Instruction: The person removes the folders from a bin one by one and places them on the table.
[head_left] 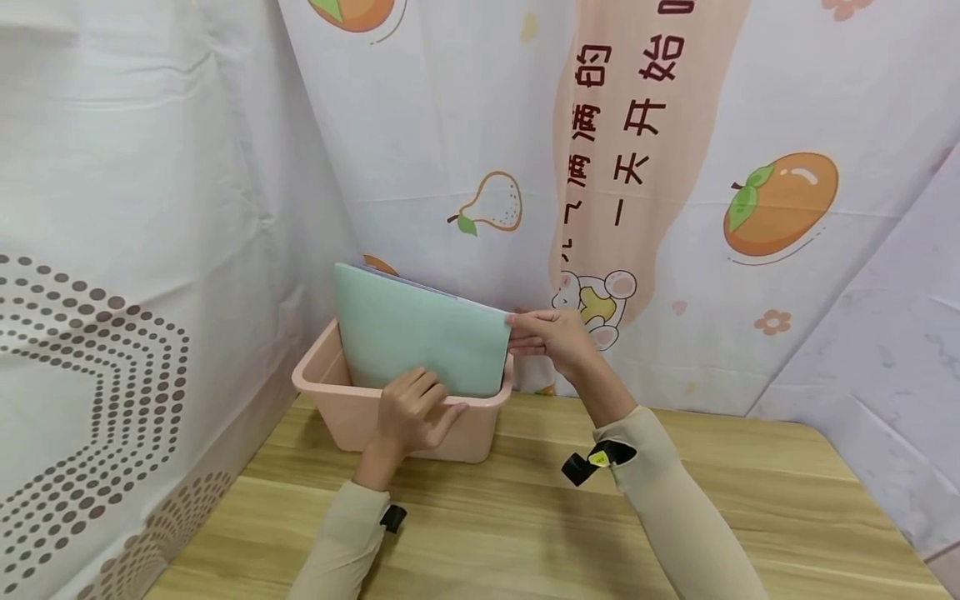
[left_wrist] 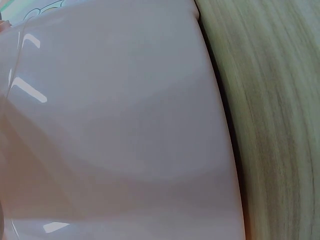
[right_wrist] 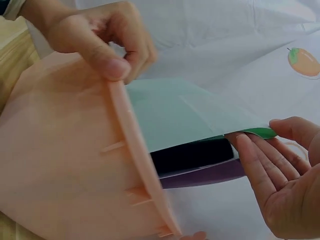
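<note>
A pale green booklet (head_left: 420,329) stands tilted in a pink plastic bin (head_left: 457,437), its upper part rising above the rim. My right hand (head_left: 558,337) pinches the booklet's upper right corner. In the right wrist view, the thumb lies on the green cover and the fingers (right_wrist: 272,167) reach underneath. A purple layer (right_wrist: 205,176) and a dark layer (right_wrist: 192,156) show behind the cover. My left hand (head_left: 408,408) grips the bin's front rim, thumb outside. The left wrist view shows mostly the bin's wall (left_wrist: 125,115). Whatever lies at the bin's bottom is hidden.
The bin stands on a wood-grain table (head_left: 525,517), near its back left. Behind it hangs a white curtain (head_left: 465,108) with fruit prints and writing. Another curtain (head_left: 135,167), partly dotted, hangs at the left. A black strap (head_left: 618,452) circles the right sleeve.
</note>
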